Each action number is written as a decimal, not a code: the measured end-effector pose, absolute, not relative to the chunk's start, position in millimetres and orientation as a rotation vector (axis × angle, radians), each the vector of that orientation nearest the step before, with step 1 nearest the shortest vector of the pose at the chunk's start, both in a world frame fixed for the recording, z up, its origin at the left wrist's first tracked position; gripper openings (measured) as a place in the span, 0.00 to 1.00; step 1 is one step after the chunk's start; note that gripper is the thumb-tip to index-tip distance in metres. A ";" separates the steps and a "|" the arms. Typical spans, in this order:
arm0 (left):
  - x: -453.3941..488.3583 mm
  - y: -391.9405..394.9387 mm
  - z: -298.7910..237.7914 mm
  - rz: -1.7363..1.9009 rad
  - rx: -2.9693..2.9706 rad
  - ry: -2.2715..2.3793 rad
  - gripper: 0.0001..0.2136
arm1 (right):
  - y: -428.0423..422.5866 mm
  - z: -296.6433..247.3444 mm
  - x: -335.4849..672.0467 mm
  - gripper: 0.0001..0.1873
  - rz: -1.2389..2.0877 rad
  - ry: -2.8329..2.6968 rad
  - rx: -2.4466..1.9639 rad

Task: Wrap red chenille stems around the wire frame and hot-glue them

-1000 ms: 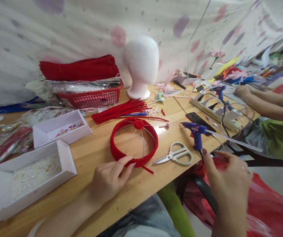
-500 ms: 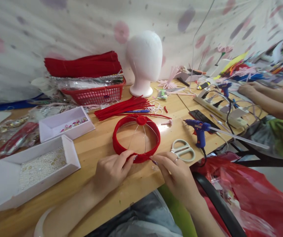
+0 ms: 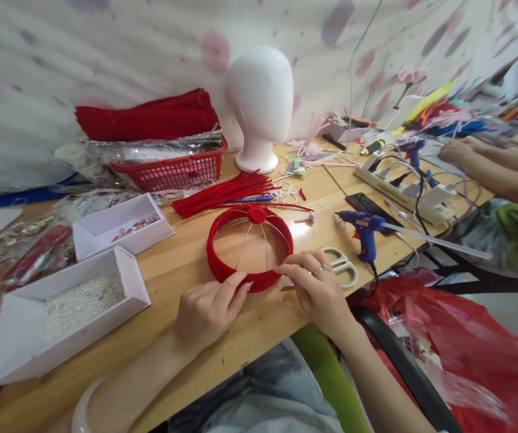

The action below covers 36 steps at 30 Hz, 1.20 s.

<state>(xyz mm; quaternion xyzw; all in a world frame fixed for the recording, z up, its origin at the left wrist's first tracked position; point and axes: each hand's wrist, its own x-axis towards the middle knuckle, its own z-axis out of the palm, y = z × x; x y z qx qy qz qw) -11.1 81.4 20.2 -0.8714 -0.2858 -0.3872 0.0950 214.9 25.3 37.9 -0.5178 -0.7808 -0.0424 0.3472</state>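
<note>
Your left hand (image 3: 213, 307) is pinched on the near edge of the red band (image 3: 217, 263), which sits on the wooden table (image 3: 186, 258) straight in front of you, thin wires running from its rim to a round red patch at the far side. Your right hand (image 3: 317, 288) is curled, fingertips touching the near right rim; its thumb is hidden, so cannot tell whether it grips. Obstruction noted: scissors (image 3: 355, 273) lie beneath and behind this hand, handle loops showing past your knuckles, most of the blade covered. Further right, a blue glue gun (image 3: 367, 234) with a long clear stick (image 3: 439, 242) at its back, a dark phone (image 3: 367, 204) partly behind it, then a power strip (image 3: 403, 192) crowded with plugs and cables. Just behind the band: a bundle of red strips (image 3: 218, 197) and a blue pen (image 3: 252, 199). Beyond these, a white foam head (image 3: 261, 96), with a red basket (image 3: 181, 171) to its left, piled high. On your left, well apart from the band, stand a pearl tray (image 3: 136, 285) and, behind it, a gem tray (image 3: 157, 234). At far right, a co-worker's forearms (image 3: 493, 165) reach over the table.
</note>
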 end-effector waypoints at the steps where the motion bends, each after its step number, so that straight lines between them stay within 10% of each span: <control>1: -10.9 81.5 20.4 -1.141 -2.580 -0.844 0.07 | 25.8 37.7 215.2 0.20 -0.116 -2.034 -1.344; 36: -13.5 82.7 18.8 -1.080 -2.571 -0.740 0.12 | 24.2 8.8 197.2 0.25 -0.163 -1.718 -1.375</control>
